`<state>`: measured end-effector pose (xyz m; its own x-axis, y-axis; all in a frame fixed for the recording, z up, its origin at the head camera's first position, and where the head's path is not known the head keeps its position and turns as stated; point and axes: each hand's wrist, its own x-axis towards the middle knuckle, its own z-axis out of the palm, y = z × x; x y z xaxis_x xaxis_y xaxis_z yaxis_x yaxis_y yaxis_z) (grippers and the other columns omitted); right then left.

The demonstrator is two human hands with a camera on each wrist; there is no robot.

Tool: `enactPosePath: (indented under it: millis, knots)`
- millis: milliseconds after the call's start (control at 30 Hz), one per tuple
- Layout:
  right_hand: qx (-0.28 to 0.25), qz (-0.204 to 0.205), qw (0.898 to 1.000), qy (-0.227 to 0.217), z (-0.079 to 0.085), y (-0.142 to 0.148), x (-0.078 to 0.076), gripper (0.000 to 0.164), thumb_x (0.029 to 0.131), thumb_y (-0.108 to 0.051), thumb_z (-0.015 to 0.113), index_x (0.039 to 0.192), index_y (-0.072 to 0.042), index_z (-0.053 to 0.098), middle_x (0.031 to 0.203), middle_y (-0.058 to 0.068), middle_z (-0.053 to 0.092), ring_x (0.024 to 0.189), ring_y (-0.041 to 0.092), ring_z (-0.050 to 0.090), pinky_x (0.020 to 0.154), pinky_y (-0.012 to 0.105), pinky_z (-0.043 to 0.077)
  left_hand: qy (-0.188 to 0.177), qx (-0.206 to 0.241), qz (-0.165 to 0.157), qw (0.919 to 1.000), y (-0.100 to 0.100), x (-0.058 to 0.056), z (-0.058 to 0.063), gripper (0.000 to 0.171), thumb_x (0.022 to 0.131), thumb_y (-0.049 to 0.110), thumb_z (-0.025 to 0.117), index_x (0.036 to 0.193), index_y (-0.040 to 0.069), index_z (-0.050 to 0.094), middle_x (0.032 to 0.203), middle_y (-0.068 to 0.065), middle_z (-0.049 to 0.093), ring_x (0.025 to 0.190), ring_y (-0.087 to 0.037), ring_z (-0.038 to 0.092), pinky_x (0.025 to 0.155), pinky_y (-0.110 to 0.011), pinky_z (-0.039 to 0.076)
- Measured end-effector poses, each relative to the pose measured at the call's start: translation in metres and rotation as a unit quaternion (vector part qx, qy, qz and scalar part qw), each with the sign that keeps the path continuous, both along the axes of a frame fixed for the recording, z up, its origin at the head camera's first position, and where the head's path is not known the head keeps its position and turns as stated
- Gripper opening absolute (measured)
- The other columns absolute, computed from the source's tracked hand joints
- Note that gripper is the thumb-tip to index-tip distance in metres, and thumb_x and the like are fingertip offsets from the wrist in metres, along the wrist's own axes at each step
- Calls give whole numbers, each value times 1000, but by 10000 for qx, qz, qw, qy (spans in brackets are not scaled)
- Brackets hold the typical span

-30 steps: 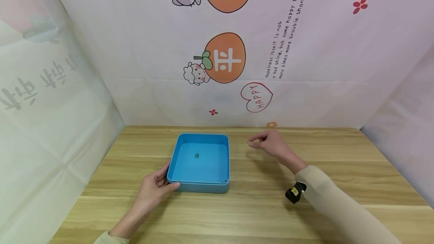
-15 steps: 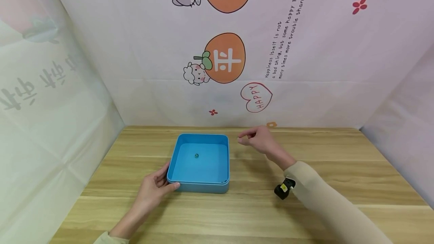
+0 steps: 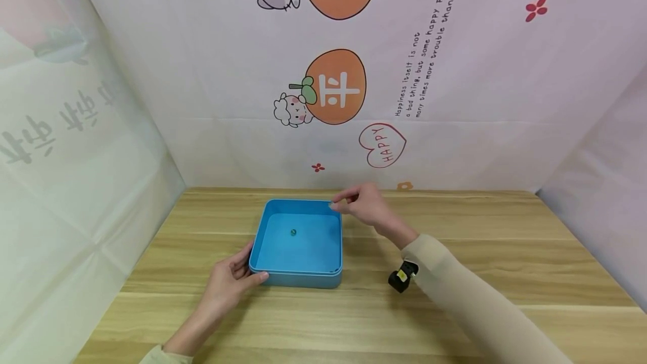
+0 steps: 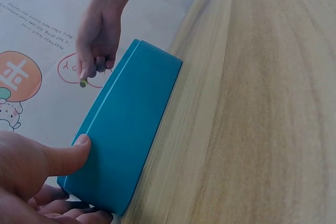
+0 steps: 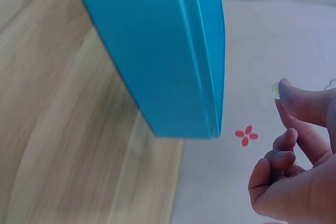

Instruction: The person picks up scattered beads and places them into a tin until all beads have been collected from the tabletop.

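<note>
A square blue box (image 3: pixel 304 280) without a lid sits on the table, and a small greenish marble (image 3: pixel 293 232) lies on its floor. My left hand (image 3: pixel 228 284) grips the box's near left corner. In the left wrist view its thumb presses the near wall, with the fingers curled around the corner and partly hidden. My right hand (image 3: pixel 370 208) is over the box's far right corner. Between its thumb and forefinger it pinches a clear glass marble (image 5: pixel 275 89) with yellow-green inside, above rim height.
The wooden table (image 3: pixel 455 296) extends around the box. A printed white sheet (image 3: pixel 227 150) hangs behind it, with more sheeting at both sides. A small black device (image 3: pixel 399 277) is attached at the right sleeve cuff.
My right hand has moved left, from right of the box to its far right corner, with the marble in its pinch. The left hand and the box have stayed put.
</note>
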<state>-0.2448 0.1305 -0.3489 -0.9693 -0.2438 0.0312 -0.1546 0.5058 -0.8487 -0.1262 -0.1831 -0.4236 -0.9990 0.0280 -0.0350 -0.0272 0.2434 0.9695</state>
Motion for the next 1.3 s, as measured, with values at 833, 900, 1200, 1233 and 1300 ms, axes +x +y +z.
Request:
enactPosePath:
  millis: [833, 900, 1200, 1233, 1300]
  knots:
    - [21, 449, 9987, 261, -22, -65, 3, 6, 93, -10, 83, 97, -6, 85, 79, 3, 62, 73, 20, 51, 62, 27, 37, -33, 78, -71, 9999, -1, -1, 0, 79, 94, 2, 80, 161, -2, 37, 161, -26, 38, 142, -39, 45, 105, -41, 50]
    - [2, 462, 9986, 270, -25, -68, 3, 6, 92, -9, 84, 96, -6, 85, 76, 2, 60, 71, 19, 51, 61, 27, 37, -29, 98, -85, 9999, -1, -1, 0, 79, 94, 2, 80, 161, -2, 37, 161, -26, 38, 142, -38, 45, 105, -41, 50]
    - [113, 558, 9983, 131, -30, -80, 5, 8, 94, -12, 82, 99, -6, 85, 73, 2, 59, 68, 17, 49, 58, 26, 36, 20, 81, -104, 9999, -1, -1, 0, 79, 94, 2, 80, 161, -2, 38, 161, -26, 38, 142, -38, 45, 105, -41, 50]
    - [133, 577, 9982, 106, -30, -81, 5, 9, 94, -12, 82, 99, -6, 85, 74, 2, 59, 69, 17, 49, 59, 26, 36, 18, 73, -104, 9999, -1, -1, 0, 79, 94, 2, 80, 161, -2, 38, 161, -26, 38, 142, -38, 45, 105, -41, 50]
    - [173, 614, 9979, 104, -31, -82, 6, 9, 94, -13, 83, 99, -7, 85, 74, 2, 60, 69, 17, 49, 59, 26, 37, 14, 54, -96, 9999, -1, -1, 0, 79, 94, 3, 80, 161, -2, 38, 161, -25, 39, 142, -38, 45, 105, -41, 50]
